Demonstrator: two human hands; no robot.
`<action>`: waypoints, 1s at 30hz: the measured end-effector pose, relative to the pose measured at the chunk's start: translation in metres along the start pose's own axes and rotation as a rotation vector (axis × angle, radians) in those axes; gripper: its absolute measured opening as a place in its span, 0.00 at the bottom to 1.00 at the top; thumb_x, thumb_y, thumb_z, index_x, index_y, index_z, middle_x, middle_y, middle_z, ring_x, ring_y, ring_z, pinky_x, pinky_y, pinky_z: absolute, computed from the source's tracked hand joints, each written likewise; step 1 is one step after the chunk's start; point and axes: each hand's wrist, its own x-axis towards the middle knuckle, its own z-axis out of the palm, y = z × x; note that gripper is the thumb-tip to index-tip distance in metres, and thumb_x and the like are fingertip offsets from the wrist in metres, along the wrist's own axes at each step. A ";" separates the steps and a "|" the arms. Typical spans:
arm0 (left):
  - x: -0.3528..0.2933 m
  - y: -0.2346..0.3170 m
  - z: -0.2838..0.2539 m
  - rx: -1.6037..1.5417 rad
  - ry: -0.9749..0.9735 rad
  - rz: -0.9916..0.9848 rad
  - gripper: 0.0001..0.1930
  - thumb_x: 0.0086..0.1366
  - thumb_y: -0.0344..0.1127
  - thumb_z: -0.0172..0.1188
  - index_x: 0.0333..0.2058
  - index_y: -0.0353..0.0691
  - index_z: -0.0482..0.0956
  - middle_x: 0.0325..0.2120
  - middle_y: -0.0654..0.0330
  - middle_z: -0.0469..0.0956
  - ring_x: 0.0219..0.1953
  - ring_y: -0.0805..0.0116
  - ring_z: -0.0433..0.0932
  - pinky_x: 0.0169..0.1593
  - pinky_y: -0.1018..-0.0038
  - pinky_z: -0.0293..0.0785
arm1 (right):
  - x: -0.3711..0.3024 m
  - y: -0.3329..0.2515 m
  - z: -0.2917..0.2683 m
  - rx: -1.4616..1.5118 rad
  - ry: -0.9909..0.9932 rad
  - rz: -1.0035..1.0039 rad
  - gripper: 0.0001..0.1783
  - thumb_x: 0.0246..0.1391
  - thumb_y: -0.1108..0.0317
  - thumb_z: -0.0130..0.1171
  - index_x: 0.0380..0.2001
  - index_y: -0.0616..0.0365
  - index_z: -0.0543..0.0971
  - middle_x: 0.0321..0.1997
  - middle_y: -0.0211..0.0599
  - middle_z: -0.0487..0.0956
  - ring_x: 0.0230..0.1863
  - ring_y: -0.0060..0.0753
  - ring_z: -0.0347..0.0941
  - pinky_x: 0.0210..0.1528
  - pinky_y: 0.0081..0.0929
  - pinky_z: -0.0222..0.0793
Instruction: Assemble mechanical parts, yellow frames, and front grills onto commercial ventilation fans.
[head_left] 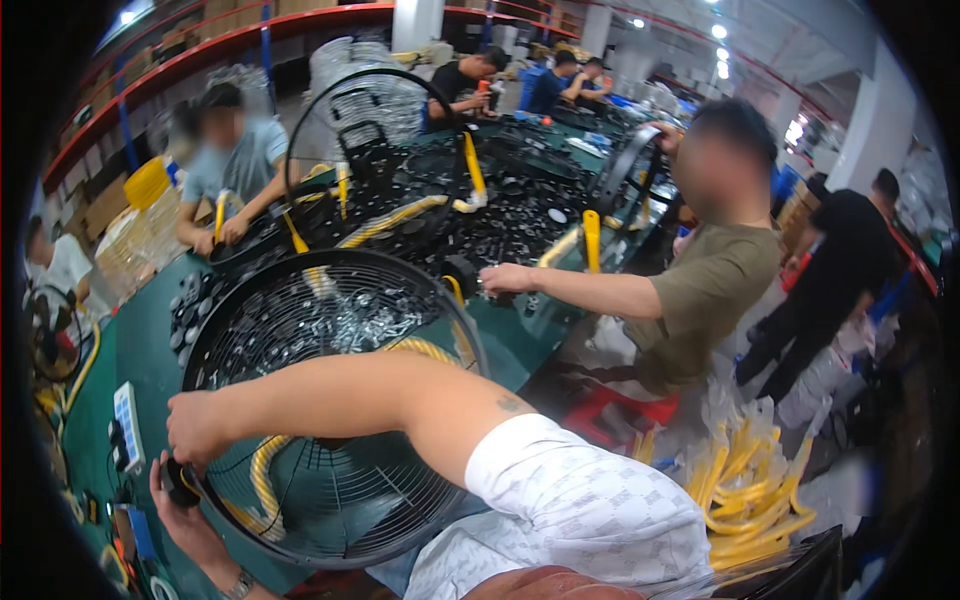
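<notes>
A large round black fan frame with a wire grille (400,510) stands tilted in front of me at the edge of the green table. A yellow curved tube (265,475) shows through its wires. My left hand (190,520), with a watch on the wrist, is closed around a black round wheel-like part (180,484) at the frame's lower left rim. Across the grille reaches my right arm, and my right hand (195,428) is closed just above that part. What its fingers hold is hidden.
Loose screws (350,318) and many black parts cover the green table (130,340). A white power strip (127,425) lies left. Opposite right, a co-worker (715,270) holds a black part; another (235,155) works at far left. Bagged yellow tubes (750,490) stand lower right.
</notes>
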 end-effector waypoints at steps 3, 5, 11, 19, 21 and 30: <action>0.010 -0.010 0.009 0.180 0.136 0.040 0.26 0.78 0.46 0.32 0.62 0.30 0.63 0.64 0.50 0.65 0.65 0.57 0.66 0.67 0.62 0.62 | 0.000 -0.002 -0.001 0.016 -0.015 0.020 0.22 0.57 0.39 0.56 0.36 0.42 0.86 0.40 0.22 0.85 0.47 0.32 0.80 0.47 0.41 0.67; 0.015 -0.020 0.019 0.362 0.214 0.124 0.25 0.79 0.45 0.32 0.61 0.30 0.63 0.64 0.50 0.65 0.65 0.57 0.66 0.68 0.62 0.62 | 0.001 -0.003 -0.004 0.019 -0.034 0.030 0.21 0.57 0.39 0.56 0.37 0.42 0.86 0.40 0.21 0.85 0.48 0.31 0.79 0.47 0.40 0.67; -0.014 -0.015 0.029 0.013 0.148 0.213 0.22 0.76 0.43 0.46 0.56 0.27 0.68 0.51 0.48 0.73 0.51 0.58 0.72 0.55 0.67 0.69 | 0.000 -0.002 -0.006 0.059 -0.019 0.038 0.20 0.59 0.42 0.53 0.40 0.40 0.85 0.42 0.20 0.85 0.49 0.31 0.79 0.48 0.40 0.67; 0.032 -0.005 0.003 0.027 0.114 -0.131 0.29 0.76 0.46 0.41 0.66 0.29 0.57 0.62 0.51 0.66 0.62 0.58 0.68 0.65 0.66 0.64 | 0.004 -0.003 -0.002 0.022 -0.067 0.035 0.18 0.60 0.46 0.53 0.41 0.39 0.85 0.42 0.21 0.85 0.48 0.32 0.79 0.47 0.39 0.68; 0.022 -0.047 -0.015 0.166 0.158 0.121 0.29 0.77 0.47 0.42 0.66 0.30 0.58 0.61 0.51 0.67 0.61 0.60 0.69 0.64 0.67 0.64 | 0.004 -0.002 -0.003 0.017 -0.058 0.040 0.17 0.60 0.46 0.53 0.41 0.39 0.85 0.42 0.21 0.85 0.48 0.32 0.79 0.46 0.40 0.68; 0.035 -0.059 -0.112 0.458 0.169 -0.034 0.29 0.77 0.48 0.44 0.66 0.32 0.62 0.61 0.49 0.68 0.61 0.58 0.69 0.65 0.66 0.61 | -0.001 -0.004 -0.012 0.008 -0.074 0.035 0.16 0.61 0.47 0.53 0.40 0.40 0.85 0.40 0.24 0.85 0.48 0.34 0.80 0.46 0.41 0.69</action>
